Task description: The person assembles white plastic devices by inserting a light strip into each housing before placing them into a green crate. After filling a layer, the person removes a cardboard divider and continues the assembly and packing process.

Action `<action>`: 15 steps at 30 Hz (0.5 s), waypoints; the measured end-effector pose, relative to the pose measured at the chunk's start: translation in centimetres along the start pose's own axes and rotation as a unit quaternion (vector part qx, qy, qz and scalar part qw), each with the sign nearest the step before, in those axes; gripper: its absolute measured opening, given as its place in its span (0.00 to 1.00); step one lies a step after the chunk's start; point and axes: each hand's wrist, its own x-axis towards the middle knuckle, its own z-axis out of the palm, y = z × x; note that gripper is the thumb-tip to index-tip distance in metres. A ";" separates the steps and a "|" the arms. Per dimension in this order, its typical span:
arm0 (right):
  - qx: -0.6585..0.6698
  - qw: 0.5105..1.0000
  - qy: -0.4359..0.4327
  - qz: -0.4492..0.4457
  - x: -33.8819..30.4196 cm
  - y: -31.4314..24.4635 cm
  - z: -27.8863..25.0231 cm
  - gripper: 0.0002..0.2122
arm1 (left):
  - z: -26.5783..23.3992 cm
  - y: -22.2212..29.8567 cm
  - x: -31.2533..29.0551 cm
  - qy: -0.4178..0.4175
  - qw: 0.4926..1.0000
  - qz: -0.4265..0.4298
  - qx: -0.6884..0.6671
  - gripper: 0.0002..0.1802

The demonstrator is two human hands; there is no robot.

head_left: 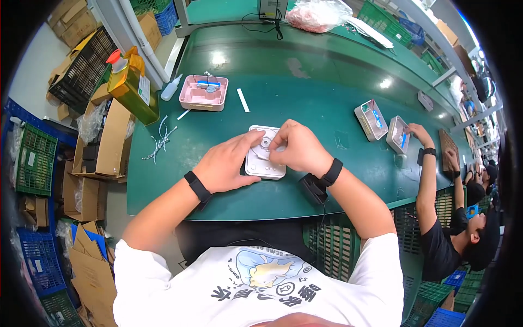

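A white, rounded-square plastic housing (262,171) lies on the green table in front of me. A round grey-white part (266,142) sits in its upper middle, and small round marks show along its lower part. My left hand (226,161) grips the housing from the left, fingers over its top left and thumb along its lower edge. Above the right half of the housing, my right hand (300,146) is closed in a pinch. Whatever is between those fingertips is hidden.
Ahead lies a pink open housing (188,101) with wires and a blue part, beside a white strip (243,101). Wire pieces (160,140), a bottle (171,88) and a yellow-green can (133,90) are left. Rightward, a co-worker's hand (419,134) touches an open housing (394,143).
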 end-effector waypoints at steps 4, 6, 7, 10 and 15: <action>-0.034 0.999 0.016 0.012 0.4 -0.8 -0.2 0.08 | -0.3 0.0 0.3 -0.005 1.000 0.006 0.010 0.53; -0.034 0.999 0.006 0.005 0.5 -0.5 -0.4 0.09 | -0.5 -0.1 0.5 -0.006 0.999 0.023 0.033 0.49; -0.034 0.999 -0.004 -0.003 0.6 -0.3 -0.5 0.09 | -0.5 -0.3 0.6 -0.008 0.999 0.022 0.033 0.49; -0.032 0.998 -0.008 -0.044 0.6 0.7 -0.9 0.10 | -0.7 -0.4 0.8 -0.013 0.997 0.052 0.049 0.41; -0.028 0.979 0.056 -0.192 1.5 3.2 -0.7 0.10 | -0.4 0.5 1.3 -0.046 0.986 0.076 0.142 0.39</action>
